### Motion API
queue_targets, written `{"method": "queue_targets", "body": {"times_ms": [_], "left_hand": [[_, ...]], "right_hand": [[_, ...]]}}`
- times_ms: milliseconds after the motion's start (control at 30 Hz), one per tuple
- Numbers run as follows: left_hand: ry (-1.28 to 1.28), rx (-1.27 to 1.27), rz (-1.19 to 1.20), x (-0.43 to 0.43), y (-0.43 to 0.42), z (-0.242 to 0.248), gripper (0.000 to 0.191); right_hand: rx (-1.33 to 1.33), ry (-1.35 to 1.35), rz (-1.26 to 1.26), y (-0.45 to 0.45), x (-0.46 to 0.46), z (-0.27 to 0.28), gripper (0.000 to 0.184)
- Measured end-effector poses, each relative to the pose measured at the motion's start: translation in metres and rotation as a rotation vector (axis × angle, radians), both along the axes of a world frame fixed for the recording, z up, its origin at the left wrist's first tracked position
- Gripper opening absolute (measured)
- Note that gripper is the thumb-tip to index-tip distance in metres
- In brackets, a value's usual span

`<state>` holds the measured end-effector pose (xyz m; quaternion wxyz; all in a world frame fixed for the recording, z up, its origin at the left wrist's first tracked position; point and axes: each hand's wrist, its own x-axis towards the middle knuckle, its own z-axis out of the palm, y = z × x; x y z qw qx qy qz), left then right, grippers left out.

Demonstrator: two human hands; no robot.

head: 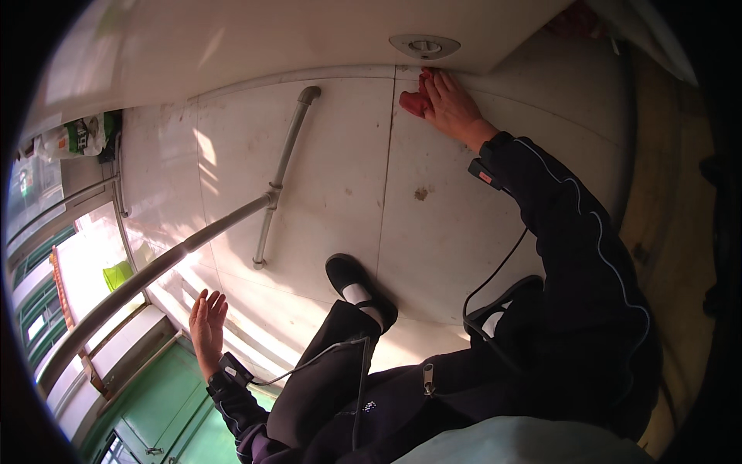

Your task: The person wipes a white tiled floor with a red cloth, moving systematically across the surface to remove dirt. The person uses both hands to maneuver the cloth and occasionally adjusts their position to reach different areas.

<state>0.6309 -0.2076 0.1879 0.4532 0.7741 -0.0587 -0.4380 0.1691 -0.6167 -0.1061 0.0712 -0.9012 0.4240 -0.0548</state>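
My right hand point(455, 107) is stretched out to the foot of a pale panel, near its oval fitting point(425, 46). Under its fingers lies a crumpled red cloth point(415, 103), pressed where the floor meets the panel. Part of the cloth is hidden by the hand. My left hand point(210, 325) is raised at the lower left, fingers up and slightly bent, holding nothing. It is apart from the metal rail point(214, 223). Both wrists carry small dark devices with cables.
The rail's bent pipe leg point(290, 139) rises from the tiled floor point(324, 191). Plastic bags point(78, 136) hang or lie at the far left. A bright green container point(117, 275) stands beyond the rail, and green doors point(159, 388) are at the lower left. Cables run by my legs.
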Motion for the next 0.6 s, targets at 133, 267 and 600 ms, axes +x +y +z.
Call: {"method": "queue_targets", "body": {"times_ms": [133,267,600], "left_hand": [[0.003,0.030,0.132,0.019,0.020,-0.008,0.038],[0.038,0.052,0.059,0.003,0.018,-0.007,0.038],[0.047,0.015,0.075,0.000,0.019,-0.014,0.036]], "right_hand": [[-0.019,-0.012,0.067,-0.003,0.028,0.001,0.065],[0.032,-0.193,0.021,-0.015,0.071,-0.004,0.068],[0.057,-0.003,0.030,0.001,-0.018,-0.002,0.068]]}}
